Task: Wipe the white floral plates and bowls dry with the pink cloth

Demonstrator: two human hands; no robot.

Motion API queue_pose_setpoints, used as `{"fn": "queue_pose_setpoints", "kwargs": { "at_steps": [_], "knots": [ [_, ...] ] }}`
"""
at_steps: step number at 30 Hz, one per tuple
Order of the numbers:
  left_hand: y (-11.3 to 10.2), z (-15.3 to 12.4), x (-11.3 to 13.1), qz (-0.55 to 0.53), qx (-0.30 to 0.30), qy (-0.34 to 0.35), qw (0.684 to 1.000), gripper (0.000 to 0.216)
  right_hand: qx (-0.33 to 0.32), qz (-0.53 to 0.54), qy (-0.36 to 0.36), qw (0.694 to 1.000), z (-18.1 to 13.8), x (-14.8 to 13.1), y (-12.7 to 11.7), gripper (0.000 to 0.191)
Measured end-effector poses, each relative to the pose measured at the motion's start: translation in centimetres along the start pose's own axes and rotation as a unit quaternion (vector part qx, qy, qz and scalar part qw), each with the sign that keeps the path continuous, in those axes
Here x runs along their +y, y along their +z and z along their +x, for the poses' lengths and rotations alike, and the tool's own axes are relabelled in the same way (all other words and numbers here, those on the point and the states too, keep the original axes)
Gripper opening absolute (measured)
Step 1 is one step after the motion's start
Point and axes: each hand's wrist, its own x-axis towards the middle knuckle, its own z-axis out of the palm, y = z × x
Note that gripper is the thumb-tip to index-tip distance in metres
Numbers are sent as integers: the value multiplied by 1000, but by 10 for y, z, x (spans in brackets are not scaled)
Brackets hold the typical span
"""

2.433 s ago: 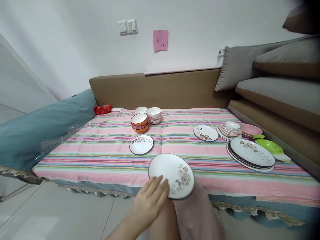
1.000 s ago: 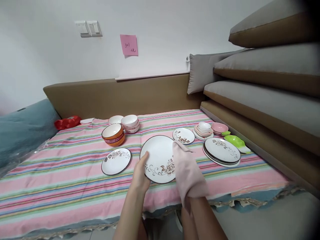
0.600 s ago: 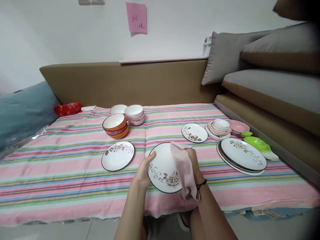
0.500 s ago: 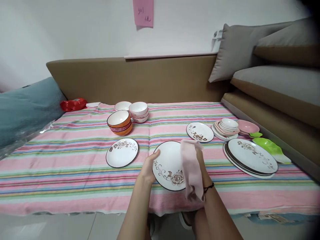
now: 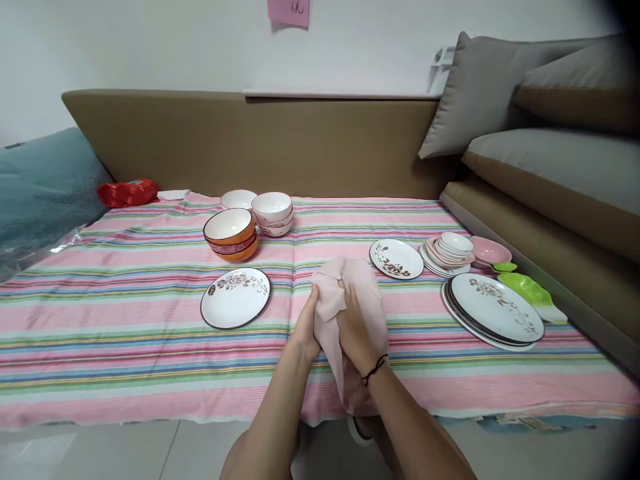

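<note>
**Plate hidden under cloth, both hands on it near the front edge**

Main risk: a drop. Pink cloth is over the front middle of the striped cover, its lower end hanging close to the front edge, tiled floor below. The plate itself isn't visible; likely inside the cloth. Fabric between fingers and glaze could let it slide, and a slip toward the front edge could mean a chip or break. Lesser risk: a wide swing left could knock the flowered plate lying flat nearby.

Grip: left hand is closed on the cloth's left side, thumb on top, other fingers mostly hidden. Right hand has bent fingers against the cloth's middle; can't tell how tightly closed, or whether it pinches a fold.

Versus half a second ago: the plate's face was showing, cloth only over its right side; now cloth covers it all. Right hand has come inward from the right rim. Orange bowls toward the back left and oval plates by the right edge haven't moved.
</note>
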Motion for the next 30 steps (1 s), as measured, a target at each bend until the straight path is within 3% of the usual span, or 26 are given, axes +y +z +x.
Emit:
{"fn": "queue_pose_setpoints", "kwargs": {
  "at_steps": [6,8,11,13,18,22,25,28,30],
  "knots": [
    [-12,7,-6,-16,18,-30,999,75,-35,75,89,993,-7,11,-7,57],
    [-20,8,-5,-17,38,-24,999,72,-73,81,48,993,-19,5,-9,61],
    [-30,10,-4,-4,30,-44,999,74,-130,92,-85,984,-29,-13,-15,63],
    [-34,10,-5,12,26,-40,999,74,-138,97,-116,979,-23,-21,-19,60],
    [-40,11,-8,49,18,10,999,69,-110,96,25,989,-3,-9,-13,64],
    [-43,14,-11,62,30,2,998,69,-98,117,108,982,-22,2,-11,65],
    [-44,12,-17,77,46,40,995,65,-94,154,50,982,-44,-2,-17,69],
    [-45,2,-24,99,53,63,992,61,-92,205,-29,974,-55,-8,-24,58],
    [-49,-8,-27,115,63,69,989,59,-80,250,-38,964,-56,-9,-27,50]
  ]
}}
